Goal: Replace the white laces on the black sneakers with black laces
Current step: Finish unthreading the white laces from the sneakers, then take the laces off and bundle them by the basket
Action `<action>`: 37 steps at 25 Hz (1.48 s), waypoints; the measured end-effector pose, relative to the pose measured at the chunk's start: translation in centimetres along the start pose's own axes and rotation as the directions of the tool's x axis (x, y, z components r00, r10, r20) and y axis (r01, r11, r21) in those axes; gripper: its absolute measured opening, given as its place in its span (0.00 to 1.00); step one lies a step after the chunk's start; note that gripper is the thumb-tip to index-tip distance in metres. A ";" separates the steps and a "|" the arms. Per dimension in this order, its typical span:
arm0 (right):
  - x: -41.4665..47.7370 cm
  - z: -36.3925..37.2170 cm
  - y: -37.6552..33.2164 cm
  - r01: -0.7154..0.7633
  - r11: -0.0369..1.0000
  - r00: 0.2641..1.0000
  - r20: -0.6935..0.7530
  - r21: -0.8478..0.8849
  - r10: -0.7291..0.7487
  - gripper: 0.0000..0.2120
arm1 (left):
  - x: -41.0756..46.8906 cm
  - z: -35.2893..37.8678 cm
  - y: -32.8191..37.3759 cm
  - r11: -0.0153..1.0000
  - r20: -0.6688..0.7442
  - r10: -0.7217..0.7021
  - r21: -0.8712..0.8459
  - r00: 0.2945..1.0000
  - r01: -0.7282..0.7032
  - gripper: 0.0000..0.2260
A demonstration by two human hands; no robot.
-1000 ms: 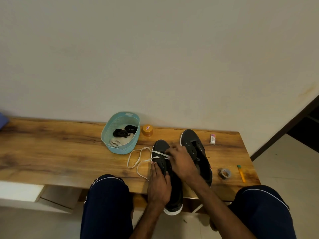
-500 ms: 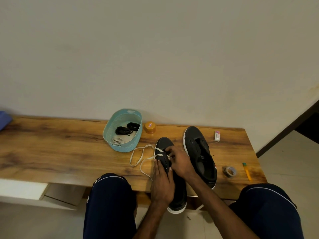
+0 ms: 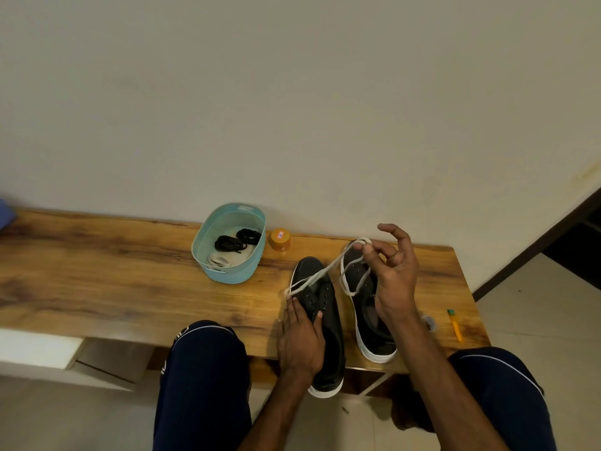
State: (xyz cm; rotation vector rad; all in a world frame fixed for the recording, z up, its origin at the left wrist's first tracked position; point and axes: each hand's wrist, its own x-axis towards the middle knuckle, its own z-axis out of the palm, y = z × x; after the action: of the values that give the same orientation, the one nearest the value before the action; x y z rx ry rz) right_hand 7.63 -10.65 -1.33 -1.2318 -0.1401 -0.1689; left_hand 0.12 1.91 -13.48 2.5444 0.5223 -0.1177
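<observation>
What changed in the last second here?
The right hand lifted up and rightward, pinching the white lace and pulling its loose loops off the table. The left hand still presses the same sneaker; the other sneaker and basket stayed put.

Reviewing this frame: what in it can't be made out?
Head view only:
- eyelets of the sneaker under the left hand: too small to tell where the white lace threads.
- tape roll: mostly hidden behind the right forearm.
- orange jar lid label: too small to read.
- blue thing at the left edge: cut off.
</observation>
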 end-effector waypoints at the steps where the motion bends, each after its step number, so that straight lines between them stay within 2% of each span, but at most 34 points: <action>1: -0.1 -0.5 0.4 -0.010 0.999 1.000 -0.006 -0.034 0.010 0.16 | 0.1 0.0 0.0 1.000 0.002 0.000 -0.003 1.000 0.000 0.31; 2: 0.0 -1.0 1.2 -0.007 0.985 1.000 0.008 -0.170 0.009 0.13 | 0.1 0.0 0.0 1.000 0.005 0.000 -0.013 1.000 0.000 0.31; 3: 0.2 -1.6 2.2 0.020 0.907 0.999 0.055 -0.420 0.003 0.12 | 0.1 0.0 0.1 1.000 0.007 0.000 -0.025 1.000 0.000 0.31; 4: 0.3 -2.0 3.4 0.073 0.729 0.990 0.135 -0.680 0.027 0.12 | 0.1 0.0 0.1 0.999 0.009 -0.001 -0.037 1.000 0.001 0.31; 5: 0.3 -2.1 4.7 0.148 0.499 0.972 0.218 -0.854 0.086 0.13 | -0.1 0.0 0.2 0.999 0.009 -0.001 -0.044 1.000 0.001 0.31; 6: 0.1 -1.8 5.7 0.213 0.312 0.945 0.276 -0.926 0.175 0.14 | -0.2 0.0 0.1 0.999 0.005 0.001 -0.051 1.000 0.000 0.30; 7: -0.1 -1.2 6.4 0.265 0.202 0.913 0.312 -0.943 0.262 0.14 | -0.2 0.1 0.1 0.998 0.000 0.002 -0.064 1.000 -0.002 0.30; 8: -0.4 -0.6 7.0 0.315 0.144 0.878 0.346 -0.938 0.332 0.14 | -0.2 0.2 -0.1 0.996 -0.006 0.004 -0.087 1.000 -0.005 0.30; 10: -0.9 0.4 8.3 0.378 0.094 0.820 0.380 -0.921 0.427 0.17 | -0.4 0.2 -0.2 0.991 -0.005 0.012 -0.131 1.000 -0.013 0.29; 13: -0.8 0.8 9.6 0.378 0.016 0.814 0.341 -0.925 0.470 0.22 | -0.4 0.0 -0.3 0.990 0.009 0.013 -0.142 1.000 -0.012 0.29; 16: -0.2 0.7 10.1 0.340 0.065 0.812 0.328 -0.938 0.483 0.17 | -0.4 -0.3 0.2 0.991 0.011 0.000 -0.131 1.000 0.001 0.31; 17: 0.0 0.6 10.4 0.325 0.090 0.823 0.329 -0.941 0.463 0.14 | -0.5 -0.5 0.4 0.992 0.006 -0.008 -0.128 1.000 0.009 0.34; 19: 0.0 0.4 10.8 0.275 0.158 0.873 0.315 -0.949 0.373 0.07 | -0.6 -0.6 0.4 0.992 -0.009 -0.028 -0.127 1.000 0.027 0.44; 20: -0.1 0.3 10.9 0.231 0.215 0.900 0.292 -0.949 0.324 0.05 | -0.5 -0.6 0.3 0.991 -0.016 -0.036 -0.130 0.999 0.033 0.44; 22: -0.6 0.4 10.9 0.076 0.381 0.947 0.187 -0.921 0.262 0.04 | 0.0 -0.5 0.3 0.987 -0.016 -0.049 -0.152 0.999 0.046 0.35; 24: -0.9 0.4 10.5 -0.056 0.489 0.963 0.082 -0.870 0.256 0.05 | 0.3 -0.6 0.4 0.978 0.004 -0.086 -0.190 0.996 0.086 0.29; 28: -1.0 0.4 7.9 -0.111 0.633 0.966 0.065 -0.767 0.249 0.05 | 0.9 -0.5 0.2 0.942 -0.008 -0.168 -0.295 0.986 0.159 0.27; 30: -1.5 0.4 6.1 -0.140 0.760 0.964 0.087 -0.635 0.250 0.04 | 1.9 -1.0 0.2 0.909 0.002 -0.188 -0.378 0.982 0.175 0.25; 32: -2.3 -0.1 4.8 -0.198 0.849 0.961 0.076 -0.490 0.267 0.05 | 2.4 -2.3 0.9 0.824 0.062 -0.174 -0.537 0.983 0.180 0.19; 33: -2.8 -0.5 4.4 -0.214 0.865 0.962 0.054 -0.455 0.266 0.05 | 2.4 -2.9 1.0 0.793 0.035 -0.150 -0.593 0.988 0.141 0.19; 34: -3.2 -0.8 4.3 -0.223 0.871 0.964 0.033 -0.438 0.263 0.06 | 2.2 -3.7 1.3 0.780 -0.052 -0.114 -0.623 0.992 0.057 0.20; 36: -4.0 -1.0 3.9 -0.234 0.871 0.963 0.019 -0.432 0.268 0.06 | 1.1 -4.9 1.7 0.803 -0.203 -0.010 -0.586 0.979 -0.113 0.18; 37: -4.5 -0.9 3.7 -0.230 0.867 0.962 0.032 -0.442 0.272 0.06 | 0.3 -5.2 1.9 0.795 -0.204 0.058 -0.583 0.977 -0.168 0.16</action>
State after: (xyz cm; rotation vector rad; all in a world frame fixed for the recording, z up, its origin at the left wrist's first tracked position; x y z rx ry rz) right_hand 4.00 -10.11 -5.95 -1.6948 -0.0189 0.0937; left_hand 1.06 3.22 -8.22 1.9549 0.3891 0.2832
